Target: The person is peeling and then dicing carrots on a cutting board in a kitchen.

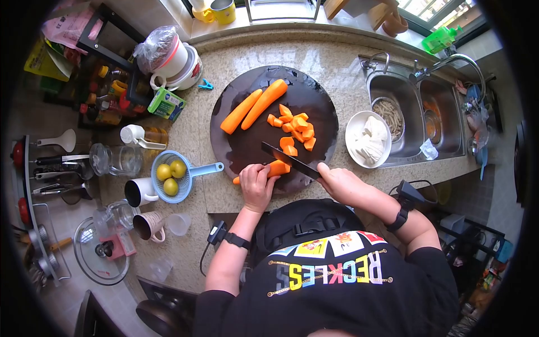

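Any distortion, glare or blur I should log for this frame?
Head view: fisheye bend, with the counter curving and corners falling to black; bright daylight at the window, upper right; glossy, wet-looking patches on the chopping board; knife and whole carrots reasonably sharp, with no obvious motion blur.

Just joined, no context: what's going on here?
A person has a carrot pinned on a round dark board with the left hand; the right hand holds a knife, blade at the carrot's right end. Carrot chunks lie beyond the blade, and two long carrots lie on the board's far left. A white bowl sits right of the board.
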Action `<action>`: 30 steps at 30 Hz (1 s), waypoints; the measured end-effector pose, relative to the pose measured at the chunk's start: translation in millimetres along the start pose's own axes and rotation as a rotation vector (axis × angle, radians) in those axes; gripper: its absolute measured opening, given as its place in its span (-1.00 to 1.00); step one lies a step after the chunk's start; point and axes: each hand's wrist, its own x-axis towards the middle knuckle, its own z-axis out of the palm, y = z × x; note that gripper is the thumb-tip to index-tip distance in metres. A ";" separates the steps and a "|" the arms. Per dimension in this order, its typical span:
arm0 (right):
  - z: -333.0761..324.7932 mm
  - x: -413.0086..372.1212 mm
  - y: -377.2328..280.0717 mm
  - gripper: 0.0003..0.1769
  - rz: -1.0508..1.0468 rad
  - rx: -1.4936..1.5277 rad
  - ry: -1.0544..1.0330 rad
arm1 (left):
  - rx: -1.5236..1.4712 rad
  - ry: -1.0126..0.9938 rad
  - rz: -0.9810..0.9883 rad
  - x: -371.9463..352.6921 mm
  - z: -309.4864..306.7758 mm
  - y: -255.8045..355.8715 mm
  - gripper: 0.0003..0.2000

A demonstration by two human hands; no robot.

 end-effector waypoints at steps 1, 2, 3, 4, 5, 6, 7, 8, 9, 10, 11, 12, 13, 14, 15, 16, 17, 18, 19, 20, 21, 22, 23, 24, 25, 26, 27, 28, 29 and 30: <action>-1.4 0.3 -1.6 -0.80 0.017 -0.009 -0.027 | -0.002 0.000 -0.004 -0.5 0.7 -0.5 -0.60; -2.6 1.0 -3.0 -0.82 0.034 -0.017 -0.056 | -0.001 0.000 0.000 -1.5 1.5 -0.8 -0.60; -4.2 3.3 -4.5 -0.82 0.036 -0.017 -0.063 | 0.001 -0.001 0.003 -2.8 1.8 -1.1 -0.61; -6.0 7.1 -5.9 -0.82 0.030 -0.018 -0.076 | 0.000 -0.005 -0.004 -3.4 2.2 -1.3 -0.61; -6.4 10.8 -7.3 -0.83 0.023 -0.019 -0.090 | 0.015 0.006 -0.006 -3.3 3.2 -0.9 -0.61; -3.6 15.9 -8.7 -0.83 0.028 -0.017 -0.096 | 0.028 0.018 -0.004 -2.8 4.3 -0.2 -0.62; 2.4 23.6 -9.6 -0.82 0.012 -0.043 -0.065 | 0.025 0.015 -0.005 -2.2 5.2 0.3 -0.62; 10.2 31.6 -10.2 -0.80 -0.004 -0.068 -0.030 | 0.033 0.019 -0.006 -1.2 5.2 0.2 -0.62; 20.8 40.7 -7.2 -0.78 0.002 -0.053 0.018 | 0.044 0.027 -0.006 0.4 5.3 0.0 -0.63; 25.4 47.0 -7.1 -0.78 0.000 -0.052 0.022 | 0.046 0.028 -0.003 1.2 5.6 -0.3 -0.63; 28.7 52.1 -7.9 -0.80 0.022 -0.045 0.026 | 0.044 0.032 -0.005 1.2 5.8 -0.9 -0.63; 32.4 56.4 -7.8 -0.77 0.046 -0.038 0.035 | 0.039 0.035 -0.002 2.0 6.8 -1.4 -0.63; 39.4 61.4 -4.6 -0.78 0.016 -0.048 0.059 | 0.036 0.035 0.013 2.6 8.0 -1.3 -0.63; 44.1 64.7 -3.7 -0.78 -0.012 -0.058 0.085 | 0.047 0.028 0.017 0.9 8.0 -0.5 -0.63; 43.1 67.7 -8.4 -0.78 -0.053 -0.075 0.088 | 0.061 0.022 0.021 -0.9 7.1 0.0 -0.63; 46.2 71.0 -8.0 -0.78 -0.115 -0.051 0.127 | 0.065 0.027 0.035 -1.1 7.7 0.7 -0.63; 45.9 69.9 -9.9 -0.78 -0.084 -0.053 0.116 | 0.084 0.018 0.023 -2.4 6.8 2.7 -0.63; 43.1 69.2 -10.3 -0.78 -0.054 -0.059 0.112 | 0.102 0.016 0.016 -2.2 6.5 2.6 -0.63; 40.4 67.3 -10.3 -0.78 -0.070 -0.071 0.095 | 0.098 0.004 0.016 -3.3 7.0 1.8 -0.63; 37.2 65.0 -8.7 -0.78 -0.084 -0.084 0.075 | 0.084 -0.019 0.014 -4.8 7.5 0.1 -0.63; 37.8 64.8 -3.3 -0.78 -0.111 -0.088 0.115 | 0.068 -0.019 0.014 -4.1 8.0 -0.3 -0.62; 38.6 64.8 1.2 -0.78 -0.113 -0.090 0.123 | 0.052 -0.021 0.013 -3.5 8.9 -1.8 -0.62; 38.8 64.5 5.6 -0.79 -0.079 -0.102 0.137 | 0.052 -0.015 0.017 -1.8 10.9 -4.8 -0.62; 36.1 62.3 6.3 -0.79 -0.044 -0.116 0.145 | 0.056 -0.004 0.007 4.0 12.4 -5.7 -0.61; 32.5 60.0 7.8 -0.78 -0.029 -0.095 0.157 | 0.060 0.006 -0.006 8.6 14.3 -6.1 -0.61; 28.4 58.0 7.7 -0.76 0.021 -0.045 0.135 | 0.065 0.003 -0.018 13.3 15.9 -6.8 -0.62; 30.8 55.9 12.1 -0.76 -0.004 -0.050 0.168 | 0.077 -0.004 -0.030 16.0 18.8 -6.9 -0.60; 32.2 52.8 17.1 -0.76 -0.029 -0.055 0.201 | 0.088 -0.010 -0.042 17.0 20.7 -6.3 -0.59; 33.4 48.7 20.7 -0.76 -0.030 -0.056 0.197 | 0.089 -0.008 -0.046 14.1 19.4 -4.4 -0.59; 33.9 44.6 23.6 -0.76 -0.036 -0.044 0.199 | 0.067 -0.005 -0.026 11.0 16.6 -0.8 -0.58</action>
